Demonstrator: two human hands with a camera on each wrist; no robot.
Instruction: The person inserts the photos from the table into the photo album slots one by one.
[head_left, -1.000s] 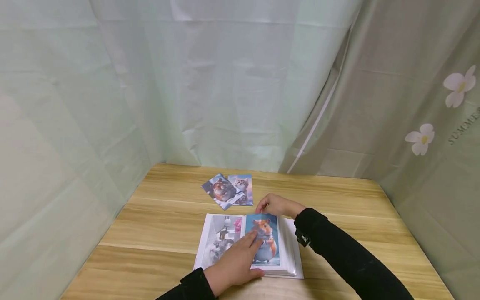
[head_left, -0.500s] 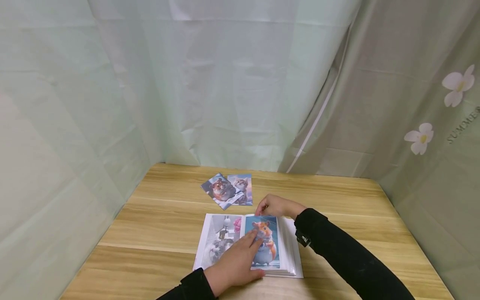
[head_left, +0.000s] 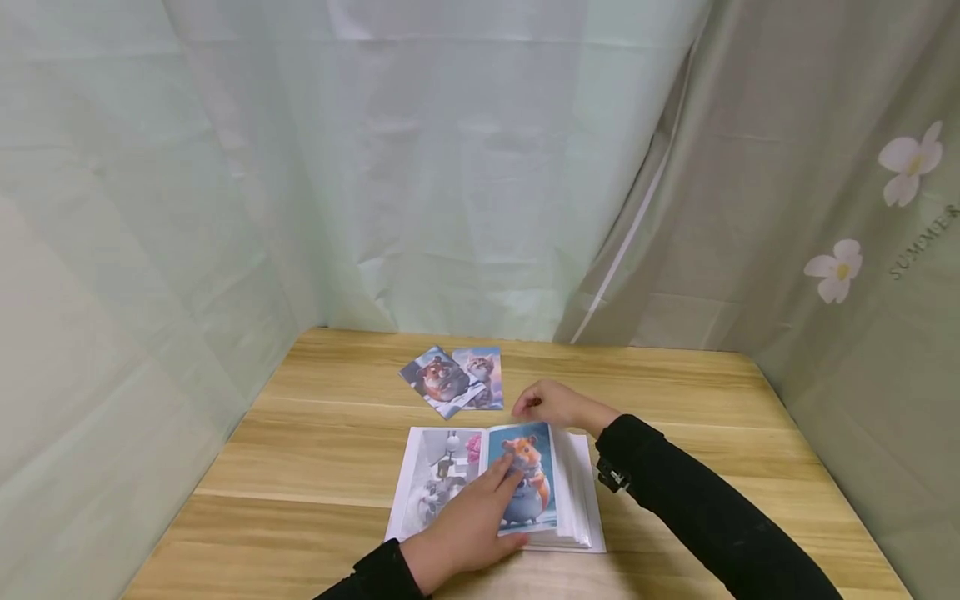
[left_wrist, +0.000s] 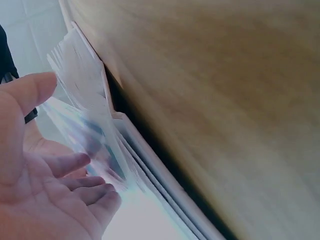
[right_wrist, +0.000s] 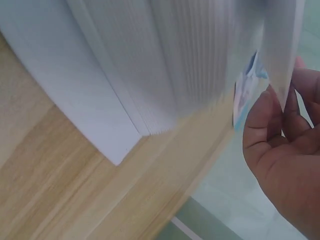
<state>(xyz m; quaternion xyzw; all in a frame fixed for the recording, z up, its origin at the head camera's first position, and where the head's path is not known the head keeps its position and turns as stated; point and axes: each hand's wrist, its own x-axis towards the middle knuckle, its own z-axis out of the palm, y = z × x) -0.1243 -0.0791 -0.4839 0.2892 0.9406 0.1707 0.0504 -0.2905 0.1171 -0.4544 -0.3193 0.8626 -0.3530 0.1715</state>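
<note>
A photo album (head_left: 595,500) lies spread out on the table, a grey animal picture (head_left: 442,471) on its left page. On the right page is a hamster picture (head_left: 536,487). My left hand (head_left: 472,525) rests over the album's lower middle, its straight fingers reaching onto the hamster picture. At the top edge, my right hand (head_left: 558,404) pinches the album page (right_wrist: 282,55) between thumb and fingers, as the right wrist view shows. That page stands lifted from the stack of pages (right_wrist: 165,65) beneath. In the left wrist view, the left fingers (left_wrist: 85,192) are loosely extended beside the pages.
Behind the album, two loose photos overlap on the wooden table (head_left: 300,467): a hamster photo (head_left: 441,379) over a kitten photo (head_left: 487,375). Pale curtains (head_left: 465,167) enclose the table's back and sides.
The right hand has risen slightly at the album's top edge, and the hamster page has lifted and tilted with it. The left hand has stayed nearly in place.
</note>
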